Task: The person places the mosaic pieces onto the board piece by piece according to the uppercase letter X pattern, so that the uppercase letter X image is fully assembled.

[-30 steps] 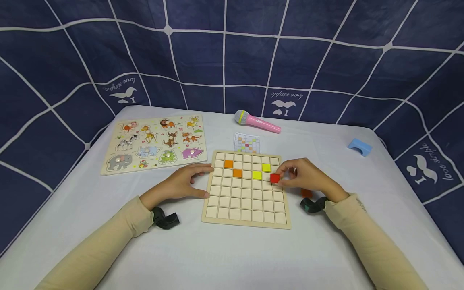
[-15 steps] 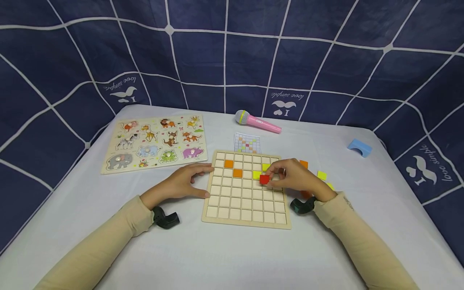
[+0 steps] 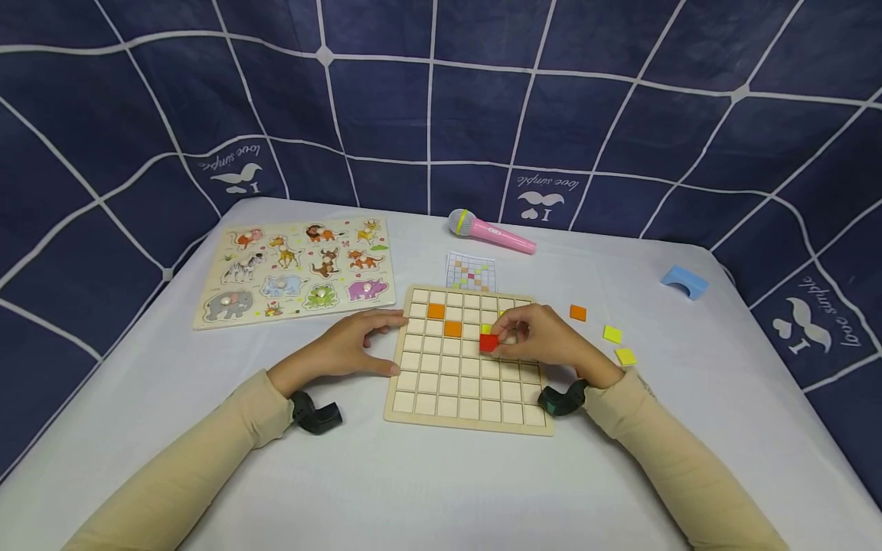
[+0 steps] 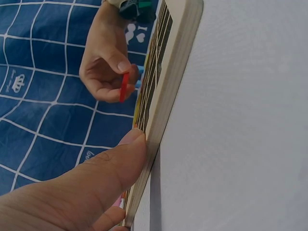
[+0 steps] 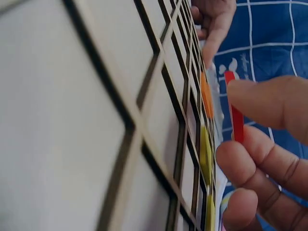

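A wooden grid board lies on the white table. Two orange tiles sit in its cells, and two yellow tiles are partly covered by my right hand in the head view. Between the thumb and fingertips of my right hand a red tile is pinched, held just above the board's upper middle cells. In the right wrist view that red tile is edge-on and apart from the grid. My left hand rests at the board's left edge, thumb and fingers spread against it.
Behind the board lies a small pattern card, with a pink microphone farther back. An animal puzzle lies at the left. Loose orange and yellow tiles lie right of the board. A blue arch block is farther right.
My right hand has carried the red tile leftward from the board's right side to its upper middle. Loose tiles on the right have come into view. My left hand has stayed in place.
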A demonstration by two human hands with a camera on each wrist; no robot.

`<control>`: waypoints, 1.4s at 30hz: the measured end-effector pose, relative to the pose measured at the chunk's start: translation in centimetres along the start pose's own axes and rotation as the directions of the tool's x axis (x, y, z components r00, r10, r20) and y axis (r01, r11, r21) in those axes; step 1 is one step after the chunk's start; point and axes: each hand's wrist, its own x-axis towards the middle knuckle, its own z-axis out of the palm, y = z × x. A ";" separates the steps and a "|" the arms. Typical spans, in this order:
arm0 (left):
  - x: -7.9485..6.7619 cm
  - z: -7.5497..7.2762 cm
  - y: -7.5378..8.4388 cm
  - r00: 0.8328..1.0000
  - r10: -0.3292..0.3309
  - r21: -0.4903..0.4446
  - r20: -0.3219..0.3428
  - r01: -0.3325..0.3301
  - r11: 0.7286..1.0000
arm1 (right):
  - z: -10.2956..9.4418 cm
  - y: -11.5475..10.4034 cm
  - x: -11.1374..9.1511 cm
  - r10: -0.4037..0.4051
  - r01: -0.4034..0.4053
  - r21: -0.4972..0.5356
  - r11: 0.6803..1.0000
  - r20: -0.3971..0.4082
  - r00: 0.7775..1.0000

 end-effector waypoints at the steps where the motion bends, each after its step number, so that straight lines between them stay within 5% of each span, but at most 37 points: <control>1: 0.0 0.0 0.0 1.000 0.000 -0.001 0.001 0.000 1.000 | 0.2 -0.1 0.1 0.007 -0.007 -0.001 1.000 0.002 1.000; 42: 0.2 0.0 -0.1 1.000 -0.002 -0.005 0.012 0.002 1.000 | 2.0 -2.4 1.7 0.054 -0.045 -0.189 0.981 0.042 0.998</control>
